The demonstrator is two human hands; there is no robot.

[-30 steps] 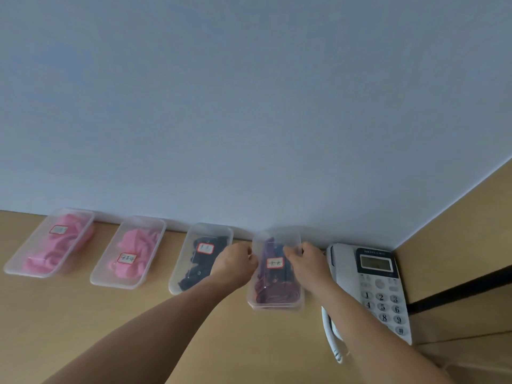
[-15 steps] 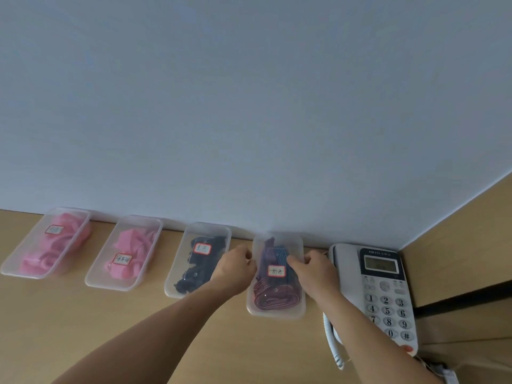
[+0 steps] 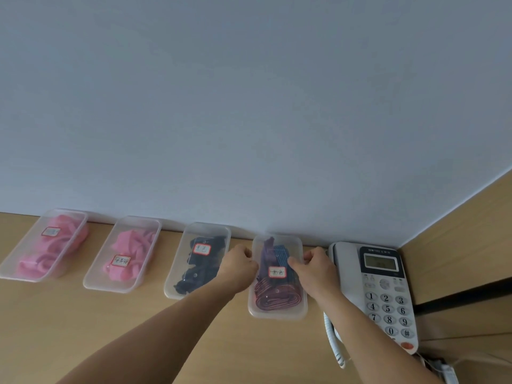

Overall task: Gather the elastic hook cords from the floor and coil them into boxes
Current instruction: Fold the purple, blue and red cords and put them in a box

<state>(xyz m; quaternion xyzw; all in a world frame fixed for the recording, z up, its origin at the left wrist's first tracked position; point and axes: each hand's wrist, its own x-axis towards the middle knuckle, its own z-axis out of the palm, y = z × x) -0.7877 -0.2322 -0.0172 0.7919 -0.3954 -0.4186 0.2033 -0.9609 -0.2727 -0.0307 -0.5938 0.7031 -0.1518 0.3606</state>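
Note:
A clear lidded plastic box (image 3: 278, 311) with a red-framed label holds coiled purple, blue and red-striped cords. It sits on the wooden desk (image 3: 83, 328) against the wall. My left hand (image 3: 238, 268) grips its left edge and my right hand (image 3: 311, 268) grips its right edge, thumbs on the lid. To its left stands a box of black cords (image 3: 198, 260), then two boxes of pink cords (image 3: 124, 256) (image 3: 45, 245).
A white desk telephone (image 3: 385, 295) with a coiled handset cable lies right of the held box, close to my right wrist. A pale wall (image 3: 249, 106) runs behind the row of boxes. A wooden side panel (image 3: 471, 231) closes off the right.
The box between my hands has slid back toward the wall, in line with the other boxes. Both hands kept their grip and moved with it.

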